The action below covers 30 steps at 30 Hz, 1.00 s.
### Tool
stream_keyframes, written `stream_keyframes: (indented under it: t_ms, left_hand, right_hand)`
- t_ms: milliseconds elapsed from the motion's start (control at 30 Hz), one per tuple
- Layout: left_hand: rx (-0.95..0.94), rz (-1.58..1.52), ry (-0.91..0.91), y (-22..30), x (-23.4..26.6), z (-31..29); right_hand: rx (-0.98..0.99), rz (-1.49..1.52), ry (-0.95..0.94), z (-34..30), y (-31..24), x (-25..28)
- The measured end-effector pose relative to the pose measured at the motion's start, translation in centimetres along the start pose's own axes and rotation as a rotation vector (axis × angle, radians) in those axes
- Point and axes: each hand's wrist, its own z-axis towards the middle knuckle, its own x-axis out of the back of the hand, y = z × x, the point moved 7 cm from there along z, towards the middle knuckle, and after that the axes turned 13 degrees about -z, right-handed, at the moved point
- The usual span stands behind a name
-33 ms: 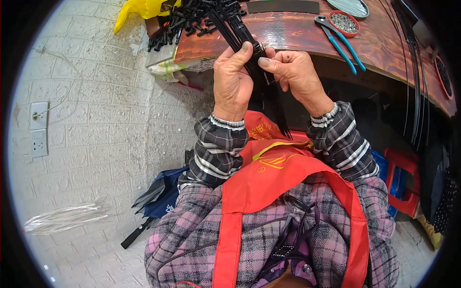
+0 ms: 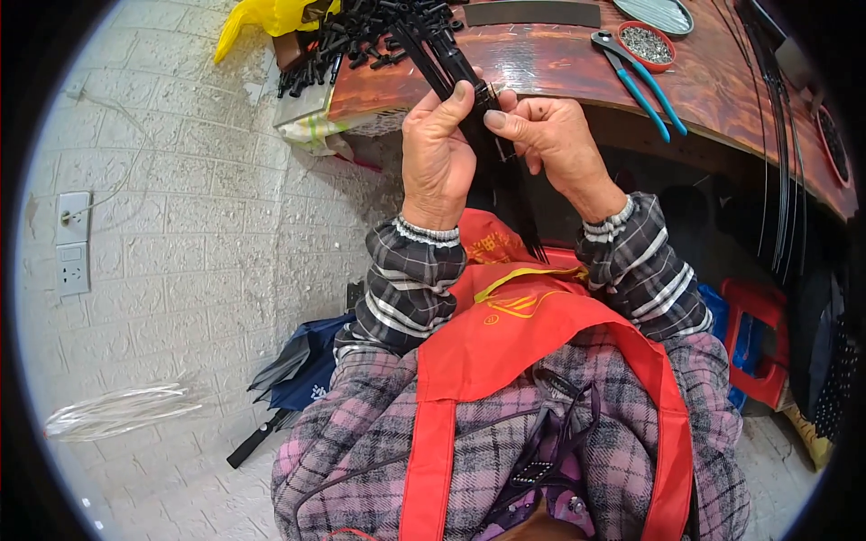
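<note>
Both hands hold a bundle of thin black ribs around a shaft, which looks like an umbrella frame (image 2: 456,68). It runs slantwise from the worktop down toward my red apron (image 2: 528,338). My left hand (image 2: 435,162) is closed round its middle from the left, thumb pointing up along it. From the right, my right hand (image 2: 564,144) pinches the frame near a joint ringed with small metal bits, thumb on top. What lies under the right fingertips is too small to make out. The frame's lower ribs hang in front of the dark space below the table.
On the reddish wooden table (image 2: 559,68) lie a pile of black tubular parts (image 2: 361,36), a dark flat strip (image 2: 532,12), blue-handled pliers (image 2: 640,86) and a red dish of small metal pieces (image 2: 647,43). Black rods (image 2: 783,171) hang over the right edge. A folded blue umbrella (image 2: 307,361) leans at left.
</note>
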Motion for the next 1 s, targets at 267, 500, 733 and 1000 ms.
stream_keyframes:
  t_ms: [267,500,733,1000]
  left_hand:
    - [-0.139,0.064,0.032,1.1,-0.4,-0.6]
    - [-0.058,0.007,0.018,0.7,0.8,-0.1]
    - [-0.024,-0.022,0.002,0.4,0.9,0.0]
    - [0.03,-0.036,-0.062,0.3,1.2,0.2]
  right_hand:
    - [0.057,-0.104,0.088,0.1,-0.7,-1.1]
    - [-0.063,-0.094,-0.038,0.7,0.6,-1.2]
    - [-0.058,-0.066,-0.029,0.9,0.8,-1.1]
    - [0.023,-0.048,-0.014,0.9,0.4,-1.3]
